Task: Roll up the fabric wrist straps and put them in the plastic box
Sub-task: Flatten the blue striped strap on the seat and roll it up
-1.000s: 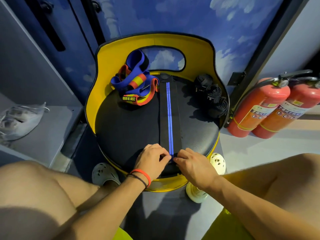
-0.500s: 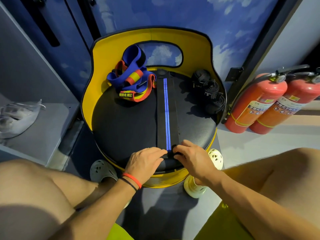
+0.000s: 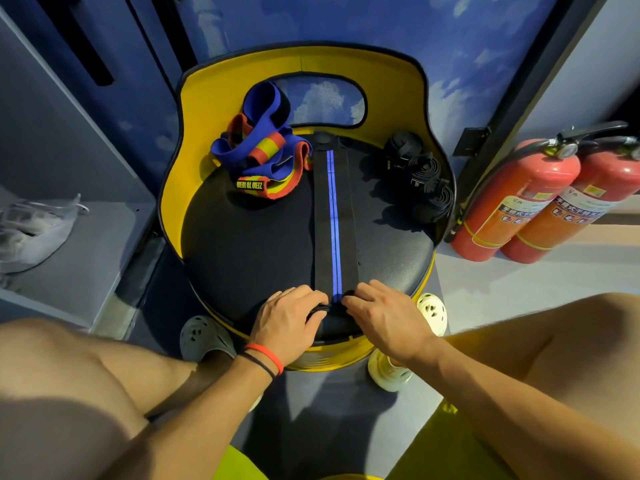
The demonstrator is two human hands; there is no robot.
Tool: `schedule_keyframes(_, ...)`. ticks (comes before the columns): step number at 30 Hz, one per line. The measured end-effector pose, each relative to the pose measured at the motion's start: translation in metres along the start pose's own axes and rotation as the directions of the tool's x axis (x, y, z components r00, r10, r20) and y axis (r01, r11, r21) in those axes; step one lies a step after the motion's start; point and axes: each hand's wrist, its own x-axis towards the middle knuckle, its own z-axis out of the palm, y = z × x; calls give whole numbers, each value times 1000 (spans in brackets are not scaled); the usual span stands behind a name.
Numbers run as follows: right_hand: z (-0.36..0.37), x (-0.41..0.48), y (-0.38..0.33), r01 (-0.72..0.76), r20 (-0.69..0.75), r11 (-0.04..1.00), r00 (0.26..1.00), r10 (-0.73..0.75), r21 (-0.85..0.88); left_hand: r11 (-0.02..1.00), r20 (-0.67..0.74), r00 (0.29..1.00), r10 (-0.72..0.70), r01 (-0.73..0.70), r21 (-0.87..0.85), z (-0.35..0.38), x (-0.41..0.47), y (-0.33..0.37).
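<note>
Op: Hands, first entry?

Log: Your left hand (image 3: 294, 317) is curled over the near end of the strap (image 3: 333, 220). Its fingertips pinch a small roll at that end. Your right hand (image 3: 384, 315) meets it from the other side, fingers bent down onto the same roll. Its thumb is hidden, so I cannot tell how firm that grip is.

Op: Strap position?

Log: Black with a blue stripe down the middle. It lies flat along the seat (image 3: 249, 258), running from your fingertips to the chair back. Just left of its far end, coloured straps (image 3: 263, 150) sit in a loose heap. To the right, apart from it, three black rolls (image 3: 420, 178) sit against the chair back.

Op: Any writing?

Log: The label (image 3: 250, 185) on the heap reads "ZERO TO HERO", yellow on black, upside down to you. The extinguishers (image 3: 512, 206) carry Chinese print, too small to read. Red and black wristbands (image 3: 265, 358) sit on your left wrist.
</note>
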Motion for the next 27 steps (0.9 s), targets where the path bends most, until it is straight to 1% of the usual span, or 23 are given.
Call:
schedule_keyframes(4, 0, -2, -2, -11, -24, 1000, 1000, 10, -14, 980, 56, 990, -131, 138, -143, -2, 9, 1)
schedule_keyframes(7, 4, -3, -1, 8, -19, 999, 1000, -9, -39, 960, 57, 973, -223, 229, -160, -2, 16, 3)
schedule_keyframes(10, 3, -4, -1, 1, -8, 1000, 1000, -2, -23, 937, 80, 953, -293, 303, -173, -2, 23, 4)
schedule_keyframes(13, -1, -4, -2, 9, 4, 999, 1000, -9, -44, 863, 80, 902, -425, 430, -266, 0, 29, 6)
schedule_keyframes(15, -1, -4, -3, -1, -29, 997, 1000, -1, -81, 810, 100, 866, -490, 495, -315, 2, 32, 7)
schedule_keyframes(16, 1, -5, -2, -3, -47, 995, 999, -1, -96, 802, 99, 857, -505, 509, -312, 4, 34, 7)
schedule_keyframes(18, 4, -6, 1, -9, -66, 994, 998, 2, -105, 809, 73, 856, -511, 508, -296, 7, 36, 6)
schedule_keyframes(21, 8, -4, 7, -32, -82, 992, 996, 22, -120, 820, 16, 870, -493, 471, -325, 9, 35, 6)
schedule_keyframes(22, 9, -2, 8, -37, -83, 991, 996, 27, -125, 852, -23, 891, -453, 425, -307, 10, 33, 6)
schedule_keyframes(24, 12, 3, 7, -39, -80, 991, 996, 28, -131, 930, -117, 942, -315, 282, -237, 12, 27, 5)
schedule_keyframes(27, 16, 7, 8, -64, -97, 989, 994, 52, -131, 981, -177, 975, -131, 102, -164, 16, 18, -2)
